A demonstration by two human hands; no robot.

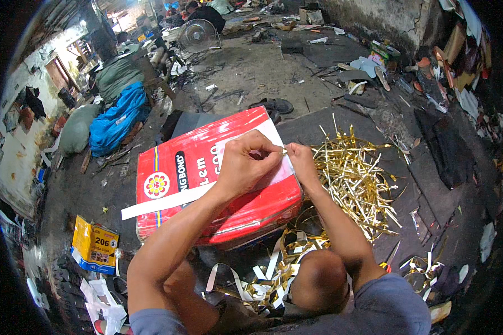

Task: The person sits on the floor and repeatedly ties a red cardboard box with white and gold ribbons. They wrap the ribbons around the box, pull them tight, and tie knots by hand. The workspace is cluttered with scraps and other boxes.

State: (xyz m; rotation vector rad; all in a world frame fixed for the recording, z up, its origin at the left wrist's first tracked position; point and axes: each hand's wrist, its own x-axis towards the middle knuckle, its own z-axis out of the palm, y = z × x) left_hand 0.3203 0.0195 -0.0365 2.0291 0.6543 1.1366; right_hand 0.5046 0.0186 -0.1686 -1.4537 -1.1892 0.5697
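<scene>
Left hand (243,164) and right hand (303,163) meet above the red box (251,209), toward its two o'clock side, both grips pinched on a small pale piece (285,151). The left forearm (176,243) blocks part of a white strip (167,202). Around the box: sandal (279,105) at one o'clock, gold strips (357,190) three, scissors (391,258) four, yellow carton (93,244) eight, blue sheet (117,120) ten.

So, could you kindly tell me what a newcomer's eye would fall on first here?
Probably the large red box in the middle, with the left hand and right hand brought together above its right side. Next would likely be the shiny tangle of gold strips just right of it. Farther off, toward the upper left, the bright blue sheet stands out against duller surroundings.
</scene>
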